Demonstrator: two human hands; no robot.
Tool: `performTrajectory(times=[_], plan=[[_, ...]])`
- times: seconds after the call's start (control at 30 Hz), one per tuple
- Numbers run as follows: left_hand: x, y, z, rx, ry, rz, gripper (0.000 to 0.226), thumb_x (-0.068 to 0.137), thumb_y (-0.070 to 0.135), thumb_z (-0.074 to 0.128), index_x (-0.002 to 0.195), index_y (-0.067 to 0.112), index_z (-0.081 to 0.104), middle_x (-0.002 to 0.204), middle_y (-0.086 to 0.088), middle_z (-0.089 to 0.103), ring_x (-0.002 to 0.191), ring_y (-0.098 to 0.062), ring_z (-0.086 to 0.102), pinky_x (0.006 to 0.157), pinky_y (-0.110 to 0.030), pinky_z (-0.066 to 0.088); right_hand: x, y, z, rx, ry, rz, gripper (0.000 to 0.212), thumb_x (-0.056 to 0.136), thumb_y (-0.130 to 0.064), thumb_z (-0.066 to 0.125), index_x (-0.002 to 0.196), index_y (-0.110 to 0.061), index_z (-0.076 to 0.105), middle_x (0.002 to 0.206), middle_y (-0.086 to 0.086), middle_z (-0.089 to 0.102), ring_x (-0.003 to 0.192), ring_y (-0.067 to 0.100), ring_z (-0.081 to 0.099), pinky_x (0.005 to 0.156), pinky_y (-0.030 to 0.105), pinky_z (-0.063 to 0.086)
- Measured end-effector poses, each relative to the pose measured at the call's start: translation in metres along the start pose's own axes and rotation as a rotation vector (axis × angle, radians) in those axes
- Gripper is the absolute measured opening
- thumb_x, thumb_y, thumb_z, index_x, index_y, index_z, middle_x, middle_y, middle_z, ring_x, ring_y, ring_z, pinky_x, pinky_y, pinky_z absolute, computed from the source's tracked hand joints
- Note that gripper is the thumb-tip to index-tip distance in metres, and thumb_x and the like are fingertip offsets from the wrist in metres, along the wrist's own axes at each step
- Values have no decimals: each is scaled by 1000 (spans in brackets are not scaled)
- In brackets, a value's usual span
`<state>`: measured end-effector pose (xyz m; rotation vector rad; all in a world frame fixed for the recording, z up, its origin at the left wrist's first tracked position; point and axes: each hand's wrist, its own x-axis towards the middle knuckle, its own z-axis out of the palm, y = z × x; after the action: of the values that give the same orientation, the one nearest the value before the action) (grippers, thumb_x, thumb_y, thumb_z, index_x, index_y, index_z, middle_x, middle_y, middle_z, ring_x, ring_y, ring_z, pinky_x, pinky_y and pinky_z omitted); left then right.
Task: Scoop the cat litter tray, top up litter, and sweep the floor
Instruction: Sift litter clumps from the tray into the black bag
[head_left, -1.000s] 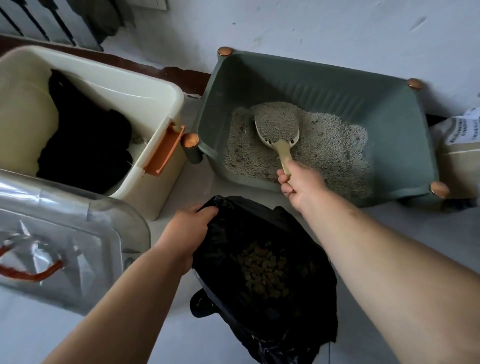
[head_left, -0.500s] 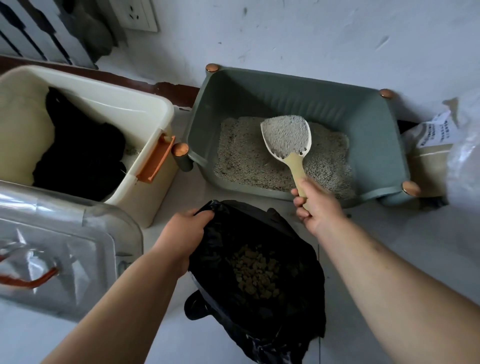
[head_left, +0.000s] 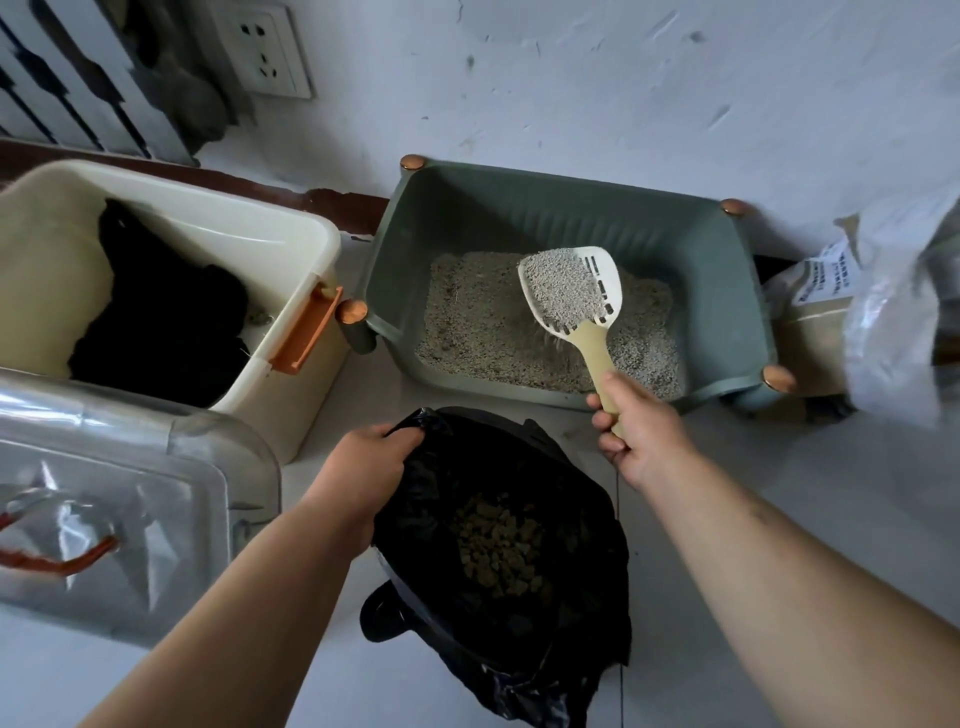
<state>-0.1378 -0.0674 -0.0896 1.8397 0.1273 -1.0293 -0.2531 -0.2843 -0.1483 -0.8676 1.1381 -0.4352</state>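
At the far left one clear plastic lid with an orange handle (head_left: 104, 519) lies on the floor, beside one cream plastic storage box with an orange latch (head_left: 291, 228) that holds a black bundle (head_left: 156, 312). The left hand (head_left: 363, 467) has its fingers curled round the rim of one black plastic rubbish bag (head_left: 519, 649), which holds brownish clumps (head_left: 498, 551). Behind the bag, against the wall, stands one green rectangular litter tray (head_left: 571, 218) with four copper-coloured corner caps and a bed of grey litter (head_left: 483, 322). The right hand (head_left: 639, 431) has its fingers wrapped round the handle of one cream slotted plastic scoop (head_left: 592, 338), held above the tray, tilted and loaded with grey litter. Two sacks sit at the right: a labelled tan one (head_left: 815, 312) and a clear plastic one (head_left: 893, 312).
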Motion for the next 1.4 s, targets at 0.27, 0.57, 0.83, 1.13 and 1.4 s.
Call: performTrajectory(times=[0.27,0.57,0.83,1.13,1.4], plan=[[-2,1,1,13,9,9,15,92,13,59,91,6,73,87,-18,75,77,-31,73,82,-50,59,-6,-8,0,-32,-6,-5,6,94,-21,59,98,-24,62,71,3,58,40,3,42,30,11,22],[-6,2,-1,-2,9,-1,16,91,10,60,93,0,71,93,-25,72,85,-38,72,81,-52,57,-12,-26,7,-351,-36,38,10,94,-11,51,91,-12,60,70,6,59,48,10,42,30,12,21],[2,0,-8,-3,9,-9,14,90,9,60,92,1,71,85,-22,73,77,-33,72,76,-46,60,-18,-80,49,-842,-194,192,15,94,-7,38,89,-1,51,71,9,55,44,7,40,26,12,17],[11,2,-16,0,-14,-14,15,90,15,61,87,9,74,80,-15,75,76,-29,74,74,-44,62,-6,-24,91,-624,-242,329,22,98,-5,27,84,-5,44,69,7,47,34,4,38,25,12,17],[19,-2,-24,-44,-23,-33,16,92,13,59,92,5,73,86,-20,74,81,-34,73,81,-48,58,18,20,139,-227,-116,232,19,100,-13,37,88,-5,50,69,9,54,50,13,45,33,15,29]])
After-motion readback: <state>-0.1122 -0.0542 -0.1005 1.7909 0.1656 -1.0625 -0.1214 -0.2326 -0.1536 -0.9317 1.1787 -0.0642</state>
